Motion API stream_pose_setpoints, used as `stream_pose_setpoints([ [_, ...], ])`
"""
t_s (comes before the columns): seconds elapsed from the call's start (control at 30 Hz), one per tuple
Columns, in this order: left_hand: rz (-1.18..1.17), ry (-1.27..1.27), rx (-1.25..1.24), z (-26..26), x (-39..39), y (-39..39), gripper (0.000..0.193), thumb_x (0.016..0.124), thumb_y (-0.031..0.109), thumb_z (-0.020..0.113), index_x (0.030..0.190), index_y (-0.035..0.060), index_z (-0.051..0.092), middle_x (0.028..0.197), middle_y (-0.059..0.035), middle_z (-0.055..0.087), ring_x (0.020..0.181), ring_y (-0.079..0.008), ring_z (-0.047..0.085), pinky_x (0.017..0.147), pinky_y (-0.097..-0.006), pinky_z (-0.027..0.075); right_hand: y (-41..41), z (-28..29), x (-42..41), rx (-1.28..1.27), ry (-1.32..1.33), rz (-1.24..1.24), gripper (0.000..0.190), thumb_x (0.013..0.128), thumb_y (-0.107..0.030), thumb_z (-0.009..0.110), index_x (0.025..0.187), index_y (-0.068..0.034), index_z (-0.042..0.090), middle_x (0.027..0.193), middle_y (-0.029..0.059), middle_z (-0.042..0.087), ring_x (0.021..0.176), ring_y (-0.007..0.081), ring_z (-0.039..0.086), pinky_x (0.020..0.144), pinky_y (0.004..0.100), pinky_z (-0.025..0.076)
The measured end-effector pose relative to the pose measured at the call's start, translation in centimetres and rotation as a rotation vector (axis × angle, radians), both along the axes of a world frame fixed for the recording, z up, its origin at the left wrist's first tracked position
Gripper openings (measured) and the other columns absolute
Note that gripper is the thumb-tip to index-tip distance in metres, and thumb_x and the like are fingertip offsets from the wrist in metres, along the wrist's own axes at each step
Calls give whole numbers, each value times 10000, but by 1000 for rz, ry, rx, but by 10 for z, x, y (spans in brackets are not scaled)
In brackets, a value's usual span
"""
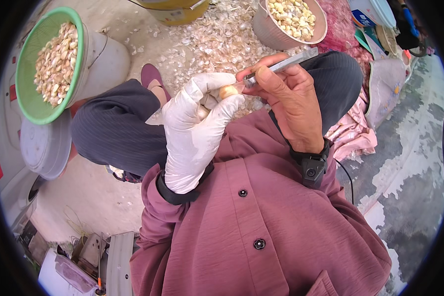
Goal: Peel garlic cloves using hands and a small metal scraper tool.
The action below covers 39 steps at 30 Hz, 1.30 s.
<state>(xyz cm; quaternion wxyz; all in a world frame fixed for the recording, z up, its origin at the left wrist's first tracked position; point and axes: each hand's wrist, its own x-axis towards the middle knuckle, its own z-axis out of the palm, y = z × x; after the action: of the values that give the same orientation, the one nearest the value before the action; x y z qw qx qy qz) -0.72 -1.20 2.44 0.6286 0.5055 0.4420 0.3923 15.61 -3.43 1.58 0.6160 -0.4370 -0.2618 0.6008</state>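
Observation:
My left hand [196, 129], in a white glove, pinches a garlic clove [228, 91] between thumb and forefinger; more cloves lie in its curled palm. A piece of thin skin sticks out from the clove on the right. My bare right hand [290, 96] grips a small metal-handled tool [281, 68], perhaps a knife, with its lower end close to the clove. Its blade cannot be made out. Unpeeled cloves [59, 63] fill a green plastic colander [22, 92] at the upper left. Peeled cloves [292, 16] lie in a pale bucket [268, 35] beyond my right hand.
Garlic skins [214, 42] litter the ground ahead. The colander rests against a white bucket [111, 55], with a pale plastic tub [46, 148] below it. A yellow bucket [170, 11] stands at the top. Pink mesh bags [335, 27] and a pink cloth [355, 137] lie on the right.

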Motion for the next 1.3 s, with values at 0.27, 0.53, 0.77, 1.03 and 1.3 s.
stream_pose_setpoints([
  [0.27,9,-73,24,2,1,7,269,891,-53,598,1132,10,494,1000,-65,593,922,-134,620,806,-240,483,-1,-8,18,53,-378,-162,225,893,-155,682,1046,-5,613,1002,122,691,952,142,638,873,288,507],
  [0.53,-53,-1,139,-2,5,2,312,866,-53,638,1125,28,484,1035,-63,580,916,-114,596,808,-226,473,-4,-1,1,123,-216,29,235,922,-206,642,1043,-13,584,1010,154,679,960,171,640,863,302,510],
  [0.77,25,-244,84,-4,8,4,275,850,-18,682,1086,40,553,962,-29,628,758,-46,576,621,-176,445,-7,-5,0,52,91,-1,180,930,-179,628,1041,-38,605,992,136,687,916,168,662,854,324,540],
  [1.03,-97,-574,-409,-14,-2,15,251,928,96,612,1160,44,532,886,-46,646,625,-25,520,467,-146,344,-6,-6,-1,55,269,89,194,947,-193,605,1073,-46,589,1036,150,670,948,188,658,868,336,537],
  [1.3,-46,-355,-346,-1,1,14,309,945,138,595,1211,1,519,830,-44,614,539,-22,449,471,-158,328,-1,-3,-8,230,-179,34,143,904,-88,648,1004,8,611,965,137,690,940,178,658,859,301,526],
])
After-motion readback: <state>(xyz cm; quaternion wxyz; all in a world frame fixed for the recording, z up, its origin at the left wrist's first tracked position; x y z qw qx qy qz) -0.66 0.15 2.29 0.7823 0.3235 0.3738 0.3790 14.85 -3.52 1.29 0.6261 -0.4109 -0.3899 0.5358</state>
